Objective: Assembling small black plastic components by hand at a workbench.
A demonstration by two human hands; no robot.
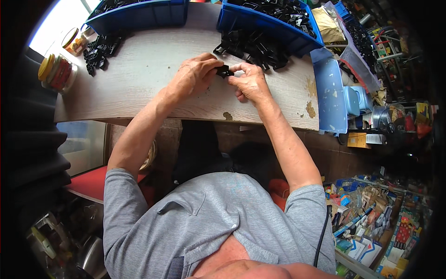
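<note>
Between my two hands, above the worn white tabletop (139,79), is a small black plastic part (223,70). My left hand (197,74) pinches it from the left with thumb and fingers. From the right, my right hand (250,82) grips its other end, with the lower fingers curled under. The part's exact kind is too small to tell, and my fingertips cover much of it. Just beyond my hands lies a pile of similar black parts (260,49). A smaller heap of black parts (100,52) is spread at the far left.
Two blue bins (144,17) full of black parts stand along the back. A jar with a yellow lid (58,74) is at the left edge. At the right edge sits a light blue tray (331,93). Shelves of packaged goods (371,223) fill the lower right.
</note>
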